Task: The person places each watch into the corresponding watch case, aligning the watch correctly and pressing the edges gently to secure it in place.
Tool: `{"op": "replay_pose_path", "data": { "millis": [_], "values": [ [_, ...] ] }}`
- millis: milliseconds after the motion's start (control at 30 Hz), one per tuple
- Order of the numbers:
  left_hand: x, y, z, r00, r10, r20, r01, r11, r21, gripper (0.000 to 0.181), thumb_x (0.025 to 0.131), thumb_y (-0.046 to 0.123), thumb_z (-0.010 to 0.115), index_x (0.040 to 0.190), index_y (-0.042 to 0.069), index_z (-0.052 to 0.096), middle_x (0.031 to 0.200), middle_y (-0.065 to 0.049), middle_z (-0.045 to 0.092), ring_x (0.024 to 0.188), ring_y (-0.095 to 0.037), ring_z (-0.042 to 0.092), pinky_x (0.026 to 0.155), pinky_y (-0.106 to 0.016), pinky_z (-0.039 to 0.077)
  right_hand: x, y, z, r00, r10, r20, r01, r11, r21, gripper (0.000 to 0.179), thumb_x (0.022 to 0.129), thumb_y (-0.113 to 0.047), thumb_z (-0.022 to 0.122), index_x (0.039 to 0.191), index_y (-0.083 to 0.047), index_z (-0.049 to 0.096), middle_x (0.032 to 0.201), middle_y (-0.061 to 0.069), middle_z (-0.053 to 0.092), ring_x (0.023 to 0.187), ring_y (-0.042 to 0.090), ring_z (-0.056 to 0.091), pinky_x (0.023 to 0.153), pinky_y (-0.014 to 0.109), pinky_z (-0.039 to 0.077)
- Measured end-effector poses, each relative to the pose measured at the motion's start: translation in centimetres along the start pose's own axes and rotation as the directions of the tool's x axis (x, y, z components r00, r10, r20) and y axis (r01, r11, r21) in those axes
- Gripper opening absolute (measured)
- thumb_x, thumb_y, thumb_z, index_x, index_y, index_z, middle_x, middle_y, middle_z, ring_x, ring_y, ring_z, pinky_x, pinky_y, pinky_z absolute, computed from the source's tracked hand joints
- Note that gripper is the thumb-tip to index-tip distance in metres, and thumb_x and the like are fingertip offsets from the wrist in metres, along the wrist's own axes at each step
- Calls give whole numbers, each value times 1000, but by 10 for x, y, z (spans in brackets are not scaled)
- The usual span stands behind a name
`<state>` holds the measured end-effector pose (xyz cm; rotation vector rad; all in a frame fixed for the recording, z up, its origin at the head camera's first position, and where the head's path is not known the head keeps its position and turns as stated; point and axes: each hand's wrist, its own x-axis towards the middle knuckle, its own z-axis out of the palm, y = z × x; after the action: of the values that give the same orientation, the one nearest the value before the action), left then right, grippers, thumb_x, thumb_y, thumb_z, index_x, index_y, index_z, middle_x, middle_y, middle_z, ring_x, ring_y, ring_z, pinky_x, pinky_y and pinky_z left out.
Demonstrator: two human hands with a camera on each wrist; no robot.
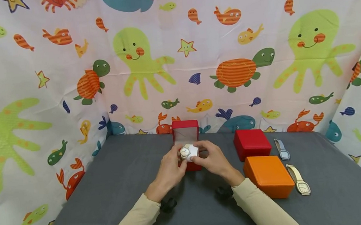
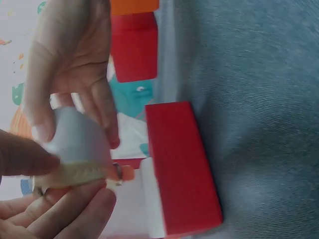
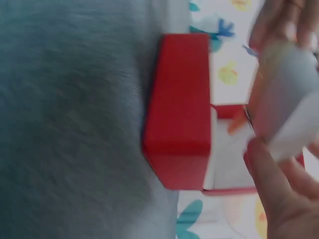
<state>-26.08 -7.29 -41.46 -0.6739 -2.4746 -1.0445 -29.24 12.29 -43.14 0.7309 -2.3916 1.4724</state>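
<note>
Above the open red watch box (image 1: 193,167), my left hand (image 1: 168,165) pinches a wristwatch (image 1: 185,151) with a round white dial and a cream strap. My right hand (image 1: 214,159) holds the white watch cushion (image 1: 194,152) by its right end, between thumb and fingers. The strap (image 2: 82,173) lies against the cushion's left end in the left wrist view; whether it goes fully around cannot be told. In the right wrist view the cushion (image 3: 286,99) is blurred. The box's lid stands upright behind the hands, showing a pale lining.
To the right sit a closed red box (image 1: 252,144) and a closed orange box (image 1: 269,176). Beside them lie a light blue-strapped watch (image 1: 283,150) and a cream-strapped watch (image 1: 298,180). A sea-animal printed curtain (image 1: 193,37) borders the grey tabletop (image 1: 117,195).
</note>
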Motion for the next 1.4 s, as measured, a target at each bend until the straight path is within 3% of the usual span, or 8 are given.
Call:
{"op": "replay_pose_path", "data": {
  "millis": [133,300,433,700,900,1167,1300,1400],
  "values": [
    [3,-5,-12,995,-30,92,49,975,-217,41,86,18,71,122,8,56,106,-4,64,84,-14,63,74,-27,54,1,-10,-12,996,30,81,-34,998,50,43,81,-15,75,120,-10,59,113,7,60,97,29,62,76,34,56],
    [10,-21,-33,967,-24,255,151,858,-491,50,86,23,71,132,11,53,126,-5,57,112,-24,56,89,-38,51,2,-36,-23,984,-18,177,-7,990,142,44,82,-7,71,122,0,55,115,14,58,102,37,58,78,33,55],
    [14,-29,-43,934,-21,357,233,794,-562,63,85,22,72,141,13,45,137,-6,50,126,-36,44,91,-41,50,2,-46,-27,977,-19,212,-23,980,195,43,82,-3,69,122,1,54,115,14,57,102,38,56,80,33,55],
    [16,-28,-43,918,-57,392,285,781,-555,60,84,15,74,139,11,50,134,-7,52,123,-30,48,87,-38,52,1,-48,-31,964,-26,263,-49,960,276,47,83,-4,69,126,4,52,120,18,54,107,42,52,83,35,54],
    [15,-29,-43,924,-81,375,293,780,-553,57,84,14,74,136,11,53,131,-7,55,120,-30,50,85,-38,53,2,-49,-32,944,-67,323,-45,943,329,57,81,-1,70,132,6,46,127,20,50,115,42,49,91,39,50],
    [14,-33,-44,929,-70,362,281,772,-570,58,80,19,78,133,13,56,129,-6,56,118,-29,50,84,-39,53,2,-48,-32,942,-25,333,-87,945,315,63,81,-3,71,137,3,43,131,19,49,117,41,50,94,49,46],
    [14,-33,-42,934,-74,351,276,772,-572,57,79,21,78,132,14,57,129,-6,55,119,-32,49,84,-39,54,3,-49,-35,934,11,356,-114,956,270,63,81,-5,73,137,1,45,128,19,52,110,41,55,89,40,51],
    [14,-33,-42,932,-81,354,280,781,-559,58,79,21,79,132,13,57,129,-6,55,120,-33,48,84,-39,54,6,-36,-34,926,12,377,-115,961,252,63,81,-11,75,137,-2,48,124,20,55,102,36,59,84,34,53]
  ]
}}
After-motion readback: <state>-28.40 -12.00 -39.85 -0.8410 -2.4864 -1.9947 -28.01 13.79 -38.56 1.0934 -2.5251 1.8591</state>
